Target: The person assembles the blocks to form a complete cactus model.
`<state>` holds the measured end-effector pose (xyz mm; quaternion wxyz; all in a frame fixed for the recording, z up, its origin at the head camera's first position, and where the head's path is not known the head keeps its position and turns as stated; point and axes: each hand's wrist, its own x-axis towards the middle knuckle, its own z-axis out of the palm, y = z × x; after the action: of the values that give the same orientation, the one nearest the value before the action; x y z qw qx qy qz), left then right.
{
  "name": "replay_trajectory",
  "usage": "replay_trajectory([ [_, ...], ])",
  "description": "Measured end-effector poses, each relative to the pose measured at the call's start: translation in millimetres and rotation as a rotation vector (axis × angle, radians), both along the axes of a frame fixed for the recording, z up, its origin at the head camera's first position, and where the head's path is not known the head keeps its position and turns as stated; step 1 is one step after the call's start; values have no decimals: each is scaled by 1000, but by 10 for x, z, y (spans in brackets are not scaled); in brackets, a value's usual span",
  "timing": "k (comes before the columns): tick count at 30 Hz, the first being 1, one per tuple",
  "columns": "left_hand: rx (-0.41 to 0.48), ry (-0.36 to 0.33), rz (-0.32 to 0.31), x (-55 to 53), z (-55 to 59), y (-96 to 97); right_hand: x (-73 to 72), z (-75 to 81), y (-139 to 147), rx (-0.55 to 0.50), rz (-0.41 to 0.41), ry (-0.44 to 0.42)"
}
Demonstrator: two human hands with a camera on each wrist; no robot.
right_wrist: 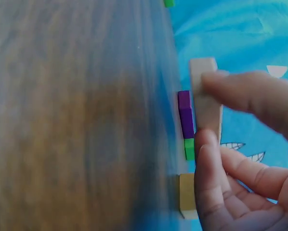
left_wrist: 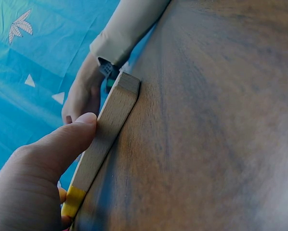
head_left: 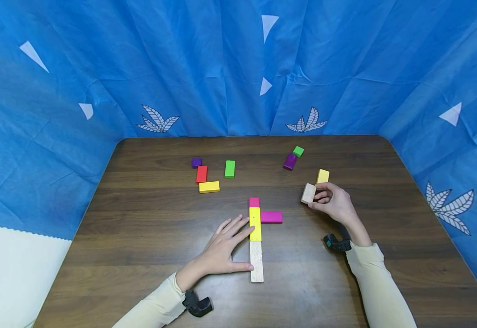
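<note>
My right hand point(head_left: 337, 202) pinches a plain wooden block point(head_left: 308, 193) between thumb and fingers, and in the right wrist view the block point(right_wrist: 205, 108) is tilted. Beside it is a pale yellow block point(head_left: 323, 176). With fingers spread, my left hand point(head_left: 224, 250) touches the left side of a row of blocks. That row runs from a long plain wooden block point(head_left: 256, 262) through a yellow block point(head_left: 255, 230) to a small pink block point(head_left: 254, 202) at the far end. A magenta block point(head_left: 271, 217) sticks out to the right from the yellow one.
Left of centre lie a small dark purple block point(head_left: 196, 162), a red block point(head_left: 202, 174), an orange-yellow block point(head_left: 209, 187) and a green block point(head_left: 230, 169). Farther right are a purple block point(head_left: 290, 161) and a small green block point(head_left: 298, 151). A blue curtain point(head_left: 222, 68) borders the table.
</note>
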<state>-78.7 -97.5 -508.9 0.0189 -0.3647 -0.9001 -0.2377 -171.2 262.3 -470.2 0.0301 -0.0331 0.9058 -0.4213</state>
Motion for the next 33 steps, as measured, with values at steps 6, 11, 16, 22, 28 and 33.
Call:
replay_trajectory([
  [6,12,17,-3,6,7,-2,-9,53,-139,7,61,-7],
  [11,0,6,3,6,3,-3,-18,78,-287,5,120,-5],
  [16,-5,11,4,4,-5,-2,-24,64,-425,-10,165,-8],
  [22,7,19,-5,4,-8,-2,-19,24,-527,-41,195,-10],
  [28,1,-12,0,5,8,5,-29,12,-549,-44,225,-7],
  [33,5,-3,1,6,13,3,-46,13,-574,-17,246,-15],
])
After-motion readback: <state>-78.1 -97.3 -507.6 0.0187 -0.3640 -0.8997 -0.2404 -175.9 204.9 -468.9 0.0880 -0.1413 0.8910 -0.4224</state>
